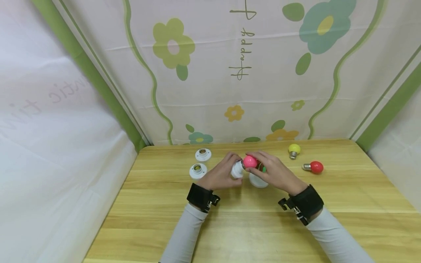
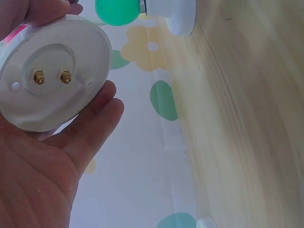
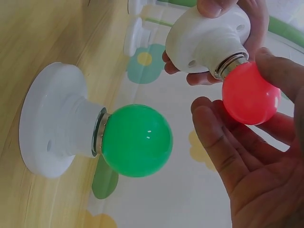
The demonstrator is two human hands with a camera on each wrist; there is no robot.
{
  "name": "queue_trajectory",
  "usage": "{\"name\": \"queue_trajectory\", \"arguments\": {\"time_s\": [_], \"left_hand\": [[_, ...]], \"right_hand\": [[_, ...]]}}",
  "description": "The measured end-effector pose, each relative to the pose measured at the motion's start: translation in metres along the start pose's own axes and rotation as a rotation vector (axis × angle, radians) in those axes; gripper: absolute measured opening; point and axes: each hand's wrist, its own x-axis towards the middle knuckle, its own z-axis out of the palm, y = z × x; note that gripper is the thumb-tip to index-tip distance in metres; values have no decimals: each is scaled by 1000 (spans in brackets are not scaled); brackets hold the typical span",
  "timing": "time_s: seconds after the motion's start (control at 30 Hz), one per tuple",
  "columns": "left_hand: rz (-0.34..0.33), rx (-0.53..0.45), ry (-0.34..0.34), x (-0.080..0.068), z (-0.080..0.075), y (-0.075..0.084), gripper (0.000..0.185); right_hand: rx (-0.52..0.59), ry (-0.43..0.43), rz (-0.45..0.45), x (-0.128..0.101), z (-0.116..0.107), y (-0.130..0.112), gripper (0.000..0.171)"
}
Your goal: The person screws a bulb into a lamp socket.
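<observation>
The left hand [image 1: 221,176] curls around a white plastic lamp socket [image 1: 237,170], lifted off the light wooden counter [image 1: 230,226]; the left wrist view shows the socket's round base with two brass contacts resting against the palm. The right hand [image 1: 274,171] has its fingertips closed on a small pink round bulb [image 1: 250,161], whose metal screw end sits at the mouth of the held socket. In the right wrist view the thread looks mostly inside, with a silver band still showing between bulb and socket, so this bulb seems partly screwed in, not yet seated.

Just beneath the right hand, a second white socket [image 3: 54,126] stands on the counter with a green round bulb [image 3: 137,140] already fitted in it; that pairing looks finished.

To the left, two more white sockets [image 1: 203,154] [image 1: 198,171] lie on the counter with open, empty mouths. To the right, well apart from the hands, a small yellow bulb [image 1: 294,149] and a small red bulb [image 1: 315,167] lie loose. Judging by this, one bulb is in, one is under way, and two bulbs and two sockets remain unpaired.
</observation>
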Motion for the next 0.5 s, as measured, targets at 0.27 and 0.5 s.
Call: {"name": "queue_trajectory", "arguments": {"time_s": [0.27,0.5], "left_hand": [[5,0,2,0,0,0,55],[8,6,2,0,0,0,55]], "right_hand": [[-17,-13,30,0,-1,0,55],[40,-7,-12,1,1,1,57]]}}
